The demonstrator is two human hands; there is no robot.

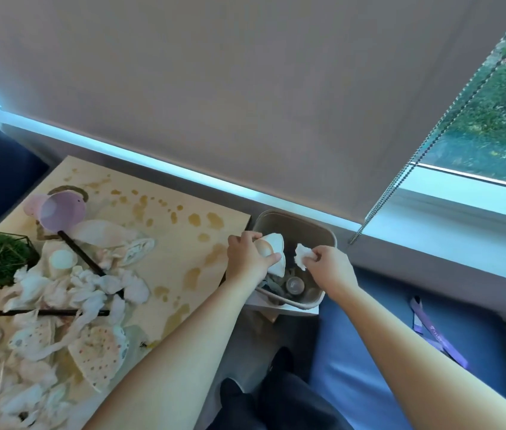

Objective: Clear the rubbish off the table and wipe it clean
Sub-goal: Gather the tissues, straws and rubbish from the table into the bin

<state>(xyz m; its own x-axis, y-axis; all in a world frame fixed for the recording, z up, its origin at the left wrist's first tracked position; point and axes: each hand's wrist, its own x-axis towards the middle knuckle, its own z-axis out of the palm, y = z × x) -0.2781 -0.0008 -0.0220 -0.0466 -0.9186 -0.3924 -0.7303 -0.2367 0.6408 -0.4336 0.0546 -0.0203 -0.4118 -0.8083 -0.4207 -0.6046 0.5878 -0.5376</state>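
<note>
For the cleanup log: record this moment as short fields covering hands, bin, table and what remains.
left hand: grips a crumpled paper cup over the bin
right hand: pinches a white tissue wad over the bin
bin: beside the table, rubbish already inside
table: brown spill stains, unwiped
remaining: tissue pile, pink cup, black straws

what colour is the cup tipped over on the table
Translucent pink-purple cup, seen in the head view.
</note>
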